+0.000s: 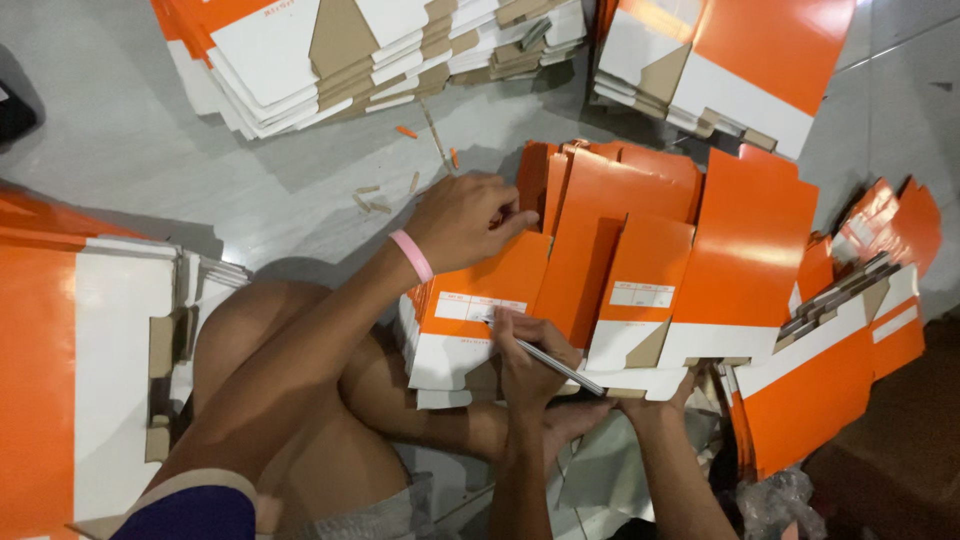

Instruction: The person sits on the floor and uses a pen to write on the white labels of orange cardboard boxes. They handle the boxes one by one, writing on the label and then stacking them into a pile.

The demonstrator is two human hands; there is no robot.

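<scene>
My left hand [465, 220], with a pink band on the wrist, presses down on the top edge of a flat orange and white carton [480, 300]. That carton lies on top of a fanned pile of the same flat cartons [640, 230] in front of me. My right hand [525, 350] grips a silver pen [560, 368], and its tip rests on the white label [470, 306] printed on the top carton. My bare knee [260, 330] and shin lie under both arms.
Further piles of flat orange and white cartons lie at the left [90, 380], top left [330, 50], top right [730, 60] and right [850, 340]. Cardboard scraps [405, 132] dot the grey floor. Another bare limb [665, 450] reaches under the pile's right side.
</scene>
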